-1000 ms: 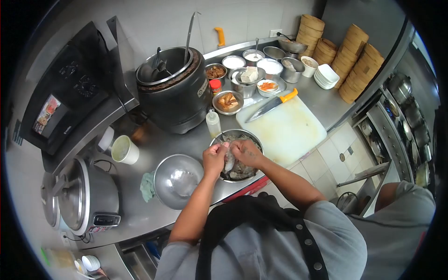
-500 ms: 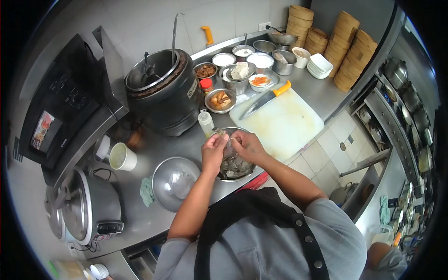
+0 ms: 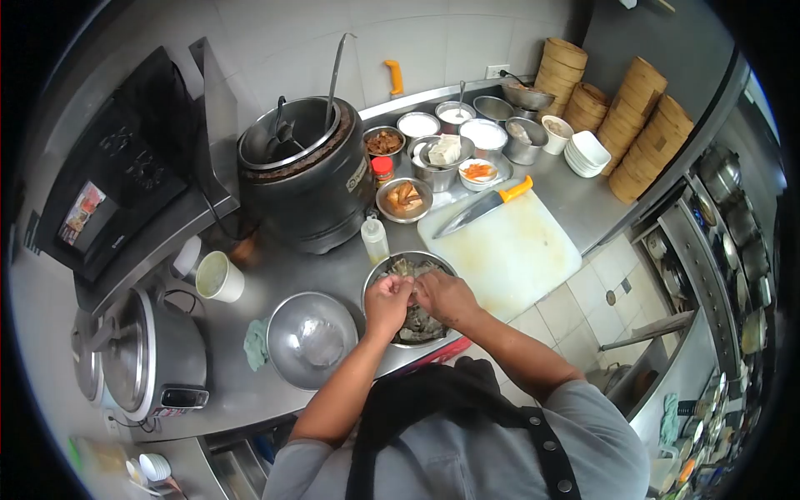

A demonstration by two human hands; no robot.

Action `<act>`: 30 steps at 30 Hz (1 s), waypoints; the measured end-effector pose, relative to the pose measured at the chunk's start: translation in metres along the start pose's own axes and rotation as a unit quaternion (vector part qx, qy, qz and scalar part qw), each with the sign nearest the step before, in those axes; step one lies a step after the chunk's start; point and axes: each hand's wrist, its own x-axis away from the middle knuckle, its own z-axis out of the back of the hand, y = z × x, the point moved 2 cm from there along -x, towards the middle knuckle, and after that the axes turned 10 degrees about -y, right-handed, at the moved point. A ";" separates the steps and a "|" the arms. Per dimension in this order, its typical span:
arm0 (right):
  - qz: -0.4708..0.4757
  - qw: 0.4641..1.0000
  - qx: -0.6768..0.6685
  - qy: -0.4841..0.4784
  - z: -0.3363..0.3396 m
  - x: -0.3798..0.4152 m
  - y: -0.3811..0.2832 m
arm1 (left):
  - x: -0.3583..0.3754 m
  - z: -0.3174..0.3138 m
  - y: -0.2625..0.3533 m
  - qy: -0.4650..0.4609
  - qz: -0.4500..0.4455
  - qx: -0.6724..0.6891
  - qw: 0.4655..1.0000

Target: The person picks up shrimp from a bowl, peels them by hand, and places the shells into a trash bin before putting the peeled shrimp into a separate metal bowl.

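One small grey-brown piece [image 3: 404, 267], apparently a shrimp though too small to confirm, is held over the near metal bowl [image 3: 365, 293]. The left hand [image 3: 386, 307] has its fingers nearly closed, thumb and fingertips pinched on the piece. The right hand [image 3: 443, 299] meets it at the fingertips, fingers curled in and drawn together on the same piece — the exact contact is hidden by the knuckles.

Beneath and around the hands, the near metal bowl contains many grey, wet-looking pieces [image 3: 423, 327]. A squeeze bottle [image 3: 375, 241] stands upright just beyond its rim. To the right is the white cutting board [image 3: 521, 250]; the knife [image 3: 472, 217] lies flat on it toward the far edge, orange handle pointing away to the right. To the left sits a wider metal bowl [image 3: 288, 340], with a green cloth [image 3: 256, 344] beside it.

Farther back, a metal dish [image 3: 404, 200] holds browned pieces, and a red-capped jar [image 3: 382, 171] stands just behind it. White blocks [image 3: 445, 150] and a small dish of orange strips [image 3: 479, 172] are grouped among metal containers. A large black pot [image 3: 308, 204] stands at the back left — a long-handled ladle [image 3: 336, 73] leans inside. A white cup [image 3: 220, 277] is near the lidded cooker [image 3: 179, 358] on the left. Stacked white dishes [image 3: 587, 156] and bamboo steamers [image 3: 635, 133] stand at the back right.
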 end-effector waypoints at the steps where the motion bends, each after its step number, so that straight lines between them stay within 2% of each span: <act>1: 0.003 1.000 -0.003 -0.002 -0.001 0.000 0.001 | 0.001 -0.001 -0.002 0.009 -0.005 -0.013 1.000; 3: -0.017 0.994 -0.100 -0.030 -0.007 0.003 0.003 | 0.004 -0.004 -0.007 0.030 -0.007 -0.010 0.999; 4: -0.014 0.994 -0.104 -0.034 -0.008 0.005 0.003 | 0.004 -0.006 -0.008 0.048 -0.014 -0.006 0.999; 6: -0.075 0.964 -0.251 -0.046 -0.009 0.010 0.006 | 0.010 -0.008 -0.004 0.061 -0.001 -0.017 0.998; 7: -0.073 0.962 -0.256 -0.052 -0.010 0.011 0.009 | 0.013 -0.010 -0.002 0.067 0.008 -0.028 0.997; 9: -0.110 0.919 -0.370 -0.080 -0.010 0.009 0.018 | 0.013 -0.008 -0.011 0.067 0.008 -0.027 0.997; 10: -0.108 0.917 -0.374 -0.085 -0.008 0.007 0.022 | 0.012 -0.010 -0.009 0.066 0.001 -0.015 0.998; 12: -0.041 0.927 -0.343 -0.145 0.001 0.004 0.026 | 0.013 -0.018 -0.003 0.078 -0.004 0.018 0.997; 13: -0.036 0.926 -0.346 -0.149 0.006 0.002 0.027 | 0.012 -0.020 -0.006 0.086 -0.003 0.018 0.996; 15: -0.045 0.903 -0.374 -0.205 0.014 -0.002 0.028 | 0.012 -0.022 -0.009 0.098 -0.071 -0.021 0.992; 19: -0.023 0.890 -0.371 -0.266 0.011 -0.002 0.042 | 0.018 -0.031 -0.006 0.130 -0.076 -0.021 0.988; 21: 0.112 0.927 -0.329 -0.145 0.006 0.001 0.046 | 0.024 -0.038 0.001 0.131 -0.042 -0.037 0.990; 24: 0.120 0.942 -0.282 -0.139 0.004 0.003 0.048 | 0.025 -0.045 0.000 0.159 -0.046 -0.019 0.986; 30: 0.170 0.930 -0.297 -0.136 0.001 -0.002 0.048 | 0.031 -0.047 -0.008 0.204 -0.044 0.029 0.978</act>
